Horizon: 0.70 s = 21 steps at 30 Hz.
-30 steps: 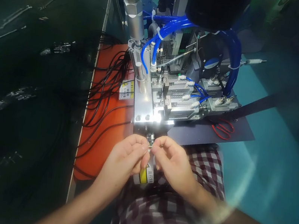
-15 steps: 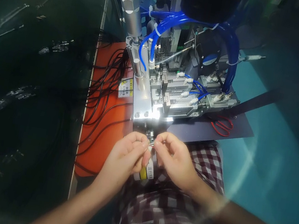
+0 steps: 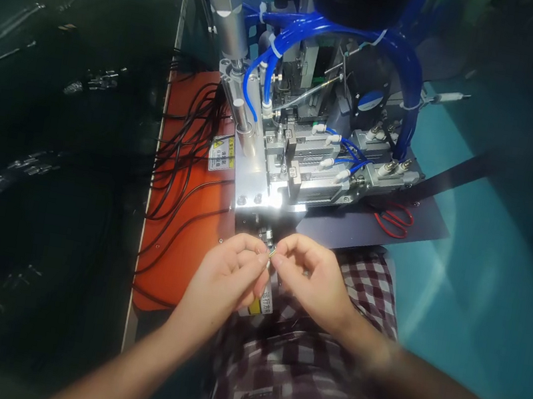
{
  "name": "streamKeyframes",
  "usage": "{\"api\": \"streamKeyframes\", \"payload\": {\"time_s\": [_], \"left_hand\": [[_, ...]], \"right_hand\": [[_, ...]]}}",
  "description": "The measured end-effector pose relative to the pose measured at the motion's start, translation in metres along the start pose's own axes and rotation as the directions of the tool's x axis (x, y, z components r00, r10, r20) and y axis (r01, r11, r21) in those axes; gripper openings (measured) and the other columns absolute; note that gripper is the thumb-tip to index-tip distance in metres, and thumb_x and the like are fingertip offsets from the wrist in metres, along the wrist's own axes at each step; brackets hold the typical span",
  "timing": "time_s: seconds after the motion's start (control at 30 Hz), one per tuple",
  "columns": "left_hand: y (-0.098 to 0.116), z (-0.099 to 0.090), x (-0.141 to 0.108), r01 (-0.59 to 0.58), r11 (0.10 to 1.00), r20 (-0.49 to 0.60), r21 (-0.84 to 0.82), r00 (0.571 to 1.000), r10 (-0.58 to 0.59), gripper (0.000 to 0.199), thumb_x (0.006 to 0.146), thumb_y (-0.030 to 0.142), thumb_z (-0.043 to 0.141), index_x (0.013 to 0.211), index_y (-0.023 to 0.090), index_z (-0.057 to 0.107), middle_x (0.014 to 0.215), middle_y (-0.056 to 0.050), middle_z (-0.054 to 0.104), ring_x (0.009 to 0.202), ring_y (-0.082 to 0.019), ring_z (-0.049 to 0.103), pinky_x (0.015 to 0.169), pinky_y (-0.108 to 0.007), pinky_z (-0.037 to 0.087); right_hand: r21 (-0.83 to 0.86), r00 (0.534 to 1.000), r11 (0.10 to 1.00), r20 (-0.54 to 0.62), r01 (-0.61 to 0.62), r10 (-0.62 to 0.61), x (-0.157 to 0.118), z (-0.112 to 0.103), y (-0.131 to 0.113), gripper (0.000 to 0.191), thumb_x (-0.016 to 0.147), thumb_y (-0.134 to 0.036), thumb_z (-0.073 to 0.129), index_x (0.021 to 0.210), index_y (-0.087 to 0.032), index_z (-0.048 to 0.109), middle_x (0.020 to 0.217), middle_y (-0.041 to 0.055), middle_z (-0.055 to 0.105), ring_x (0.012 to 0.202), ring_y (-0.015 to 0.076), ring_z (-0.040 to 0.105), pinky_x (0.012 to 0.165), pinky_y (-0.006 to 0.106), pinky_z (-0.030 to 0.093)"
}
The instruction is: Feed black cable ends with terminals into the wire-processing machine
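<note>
With the thin strands (image 3: 271, 253) as the dial's centre and twelve away from the person, the left hand (image 3: 227, 274) lay at eight o'clock and the right hand (image 3: 318, 285) at four. Both hands had thumb and fingers together, clamped on the strands, which bridged the narrow gap between the two pinches; their exact number was too small to tell. A small metal fixture (image 3: 267, 235) sat just beyond at twelve, the yellow-marked label (image 3: 266, 303) at six, the orange base (image 3: 186, 261) at nine and the red scissors (image 3: 394, 221) at two.

Handling such fine pieces well probably called for a light pinch close to the ends, wrists steady, and small rolling moves of the thumbs rather than tugs. Too hard a squeeze could have bent or crossed the strands; keeping the gap in plain sight seemed wise.
</note>
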<state>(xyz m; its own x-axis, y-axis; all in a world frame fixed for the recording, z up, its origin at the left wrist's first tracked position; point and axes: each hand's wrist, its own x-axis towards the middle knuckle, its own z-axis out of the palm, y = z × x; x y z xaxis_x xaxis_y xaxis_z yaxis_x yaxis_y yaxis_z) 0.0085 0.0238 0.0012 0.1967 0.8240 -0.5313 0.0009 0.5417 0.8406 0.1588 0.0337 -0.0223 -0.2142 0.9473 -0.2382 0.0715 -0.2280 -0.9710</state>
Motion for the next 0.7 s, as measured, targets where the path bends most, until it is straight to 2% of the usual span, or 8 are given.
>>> {"api": "streamKeyframes", "payload": {"time_s": [0.43,0.57,0.7], "left_hand": [[-0.003,0.000,0.000,-0.028,0.998,0.000,-0.055,1.000,0.028,0.018,0.090,0.035,0.053,0.086,0.018,0.050,0.056,0.004,0.055,0.039,-0.003,0.030,0.039,-0.015,0.023],[-0.002,-0.002,-0.001,-0.014,1.000,-0.009,-0.013,1.000,0.014,0.021,0.089,0.036,0.055,0.082,0.017,0.050,0.055,0.003,0.057,0.038,-0.002,0.031,0.040,-0.015,0.022],[0.000,0.000,-0.003,-0.014,1.000,-0.010,0.016,1.000,0.014,0.020,0.089,0.034,0.055,0.079,0.018,0.049,0.053,0.003,0.056,0.039,-0.003,0.033,0.040,-0.015,0.022]], "right_hand": [[0.056,1.000,0.998,-0.014,0.029,-0.028,-0.006,0.004,0.006,0.010,0.083,-0.025,0.057,0.077,-0.019,0.053,0.055,-0.0067,0.047,0.046,0.0073,0.042,0.045,0.020,0.034],[-0.008,0.998,0.999,0.058,-0.038,0.038,-0.004,-0.003,0.003,0.012,0.084,-0.029,0.058,0.080,-0.018,0.055,0.053,-0.0063,0.046,0.045,0.0080,0.040,0.044,0.021,0.033],[-0.069,0.999,0.997,0.027,0.033,-0.031,0.001,-0.006,0.000,0.011,0.081,-0.028,0.061,0.079,-0.017,0.059,0.061,-0.0033,0.053,0.049,0.0084,0.043,0.046,0.022,0.034]]}}
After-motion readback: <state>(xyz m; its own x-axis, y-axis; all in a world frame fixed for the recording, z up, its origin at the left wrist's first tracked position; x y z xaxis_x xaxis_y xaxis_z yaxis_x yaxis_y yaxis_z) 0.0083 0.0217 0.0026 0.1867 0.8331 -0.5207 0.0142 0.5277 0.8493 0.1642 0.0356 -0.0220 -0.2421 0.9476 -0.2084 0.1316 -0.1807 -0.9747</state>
